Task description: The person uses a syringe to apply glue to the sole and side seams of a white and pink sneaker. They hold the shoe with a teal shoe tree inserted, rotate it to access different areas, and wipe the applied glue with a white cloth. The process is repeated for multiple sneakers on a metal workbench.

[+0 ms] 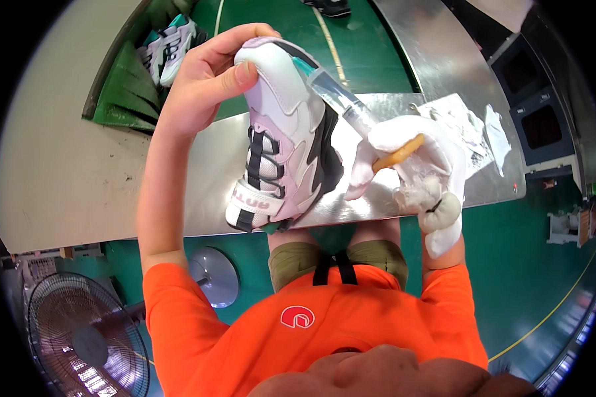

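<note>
A white, pale pink and black sneaker (288,142) is tilted up over the metal table, its toe end pointing away from me. My left hand (208,76) is bare and closed round that toe end, thumb on the white upper. My right hand (417,159) wears a white glove and grips a clear syringe (341,99) with a teal tip. The tip meets the sneaker's edge near the toe, by the sole; exact contact is hard to make out. A yellow-brown stick-like piece (398,153) lies across the gloved fingers, and crumpled clear plastic (420,188) shows at the palm.
Several similar shoes (172,49) sit at the far left beside green flaps (126,86). A green belt (371,49) runs behind the metal table (218,155). White papers and cloth (460,122) lie to the right. A fan (89,341) and a round stool (214,278) stand at the lower left.
</note>
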The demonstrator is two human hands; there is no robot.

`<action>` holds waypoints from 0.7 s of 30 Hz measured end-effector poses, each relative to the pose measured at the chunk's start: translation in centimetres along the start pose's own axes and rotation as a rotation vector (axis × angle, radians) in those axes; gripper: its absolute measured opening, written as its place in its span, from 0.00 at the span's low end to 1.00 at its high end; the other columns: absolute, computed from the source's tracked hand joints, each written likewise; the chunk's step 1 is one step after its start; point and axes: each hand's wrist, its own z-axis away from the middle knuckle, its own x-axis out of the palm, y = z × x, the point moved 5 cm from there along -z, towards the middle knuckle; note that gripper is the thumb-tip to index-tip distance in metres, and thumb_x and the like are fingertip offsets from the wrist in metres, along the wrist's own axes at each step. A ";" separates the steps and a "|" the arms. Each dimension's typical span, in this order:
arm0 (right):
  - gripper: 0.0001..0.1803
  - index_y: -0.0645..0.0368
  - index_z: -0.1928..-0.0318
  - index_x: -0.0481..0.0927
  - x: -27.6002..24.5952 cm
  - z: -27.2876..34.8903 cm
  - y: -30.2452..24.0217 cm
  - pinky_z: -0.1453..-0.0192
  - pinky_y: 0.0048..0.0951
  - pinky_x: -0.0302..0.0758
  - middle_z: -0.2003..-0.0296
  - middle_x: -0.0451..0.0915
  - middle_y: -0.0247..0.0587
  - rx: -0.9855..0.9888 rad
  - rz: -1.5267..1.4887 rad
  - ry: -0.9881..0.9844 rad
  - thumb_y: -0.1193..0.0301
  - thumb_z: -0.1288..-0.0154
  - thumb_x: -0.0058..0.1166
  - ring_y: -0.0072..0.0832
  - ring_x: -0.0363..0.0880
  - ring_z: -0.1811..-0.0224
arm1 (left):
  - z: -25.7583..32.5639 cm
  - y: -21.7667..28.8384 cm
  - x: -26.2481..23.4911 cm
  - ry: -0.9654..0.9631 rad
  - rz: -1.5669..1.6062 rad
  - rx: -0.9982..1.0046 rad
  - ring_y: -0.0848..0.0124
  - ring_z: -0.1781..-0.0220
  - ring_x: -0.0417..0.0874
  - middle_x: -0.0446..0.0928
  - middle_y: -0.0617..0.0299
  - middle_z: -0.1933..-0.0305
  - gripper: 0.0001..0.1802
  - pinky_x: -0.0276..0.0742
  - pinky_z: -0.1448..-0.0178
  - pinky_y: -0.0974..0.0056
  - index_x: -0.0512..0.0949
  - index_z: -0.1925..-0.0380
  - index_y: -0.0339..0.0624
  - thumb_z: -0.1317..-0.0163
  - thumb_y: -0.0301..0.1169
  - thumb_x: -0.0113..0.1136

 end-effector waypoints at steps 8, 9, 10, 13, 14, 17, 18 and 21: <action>0.53 0.78 0.42 0.67 -1.0 -3.1 4.0 0.54 0.36 0.80 0.61 0.78 0.55 0.078 0.017 0.024 0.61 0.69 0.76 0.39 0.81 0.60 | 4.8 -5.3 -4.6 0.353 0.281 0.010 0.75 0.47 0.77 0.79 0.62 0.48 0.31 0.69 0.41 0.68 0.70 0.38 0.33 0.35 0.41 0.64; 0.53 0.79 0.42 0.68 -1.3 -3.2 4.4 0.54 0.35 0.80 0.60 0.78 0.56 0.118 0.022 0.043 0.59 0.68 0.75 0.39 0.81 0.60 | 5.3 -6.1 -5.1 0.351 0.325 0.001 0.75 0.47 0.77 0.79 0.62 0.48 0.31 0.69 0.42 0.68 0.70 0.38 0.33 0.35 0.40 0.63; 0.53 0.79 0.42 0.67 -1.4 -3.5 4.9 0.55 0.35 0.80 0.61 0.78 0.56 0.152 0.010 0.066 0.59 0.67 0.75 0.39 0.81 0.60 | 5.8 -6.6 -5.8 0.349 0.367 -0.004 0.75 0.47 0.78 0.79 0.62 0.47 0.30 0.69 0.42 0.67 0.70 0.38 0.33 0.34 0.40 0.63; 0.51 0.80 0.42 0.68 -1.6 -4.2 6.1 0.56 0.36 0.80 0.62 0.78 0.56 0.180 0.008 0.080 0.57 0.64 0.73 0.39 0.81 0.61 | 6.4 -7.3 -6.2 0.385 0.400 -0.021 0.75 0.48 0.78 0.79 0.62 0.48 0.29 0.70 0.43 0.67 0.70 0.38 0.34 0.33 0.41 0.60; 0.52 0.80 0.42 0.68 -1.5 -4.5 6.2 0.56 0.36 0.81 0.62 0.78 0.56 0.171 0.029 0.082 0.56 0.64 0.73 0.39 0.81 0.62 | 6.3 -7.3 -6.0 0.406 0.405 -0.019 0.75 0.48 0.78 0.79 0.62 0.48 0.29 0.70 0.44 0.67 0.70 0.38 0.34 0.32 0.42 0.60; 0.53 0.79 0.42 0.67 -1.7 -4.7 6.2 0.56 0.36 0.81 0.63 0.78 0.57 0.158 0.064 0.088 0.54 0.63 0.74 0.40 0.82 0.62 | 6.5 -8.3 -6.0 0.447 0.410 -0.047 0.76 0.49 0.78 0.79 0.63 0.49 0.28 0.70 0.44 0.68 0.72 0.40 0.35 0.32 0.44 0.59; 0.53 0.79 0.42 0.67 -2.1 -4.5 6.2 0.56 0.37 0.81 0.63 0.78 0.57 0.163 0.065 0.093 0.53 0.62 0.74 0.40 0.82 0.62 | 6.7 -8.8 -6.0 0.467 0.415 -0.062 0.76 0.49 0.78 0.80 0.63 0.49 0.27 0.70 0.44 0.68 0.73 0.41 0.35 0.32 0.44 0.59; 0.54 0.79 0.41 0.65 -2.6 -5.0 6.3 0.55 0.40 0.82 0.61 0.78 0.59 0.078 0.010 0.086 0.50 0.60 0.73 0.42 0.82 0.60 | 7.3 -9.9 -6.4 0.513 0.448 -0.093 0.77 0.52 0.78 0.80 0.65 0.53 0.25 0.71 0.46 0.69 0.76 0.46 0.37 0.33 0.45 0.60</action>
